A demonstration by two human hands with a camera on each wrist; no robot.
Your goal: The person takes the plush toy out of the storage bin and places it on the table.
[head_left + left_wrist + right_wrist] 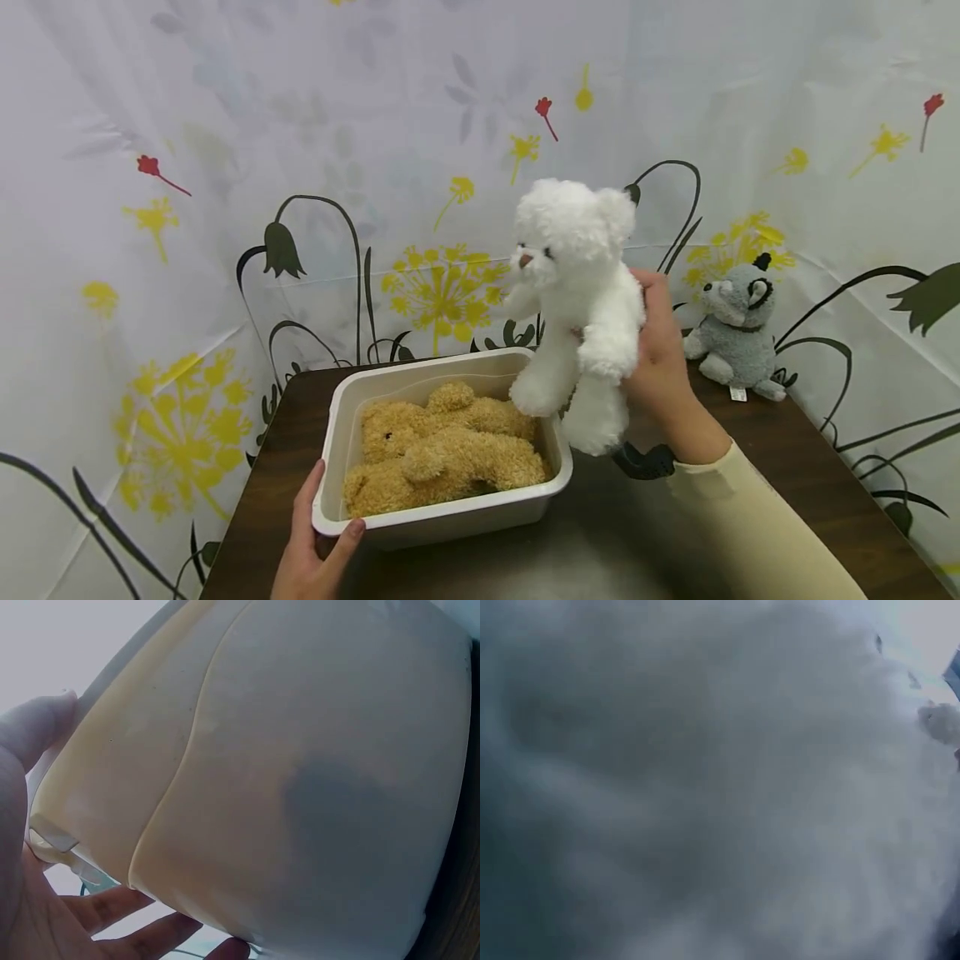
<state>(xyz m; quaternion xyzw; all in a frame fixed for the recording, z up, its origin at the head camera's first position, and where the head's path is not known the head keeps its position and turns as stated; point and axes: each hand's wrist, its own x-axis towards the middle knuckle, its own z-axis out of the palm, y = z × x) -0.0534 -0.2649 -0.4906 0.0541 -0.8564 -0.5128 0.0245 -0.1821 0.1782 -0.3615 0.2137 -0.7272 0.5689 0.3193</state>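
Holding: right hand (662,358), white bear (576,287); left hand (309,562), tub (465,525).

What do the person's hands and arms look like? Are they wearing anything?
The right hand and left hand show no gloves. The right arm has a plain, pale cream sleeve down to the wrist, with a curved black piece beside it. No left sleeve shows.

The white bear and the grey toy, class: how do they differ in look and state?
The white bear has white fur and a brown nose; the grey toy has mostly grey fur and a black nose. The white bear is held up in the right hand; the grey toy sits on the table. Both are plush toys.
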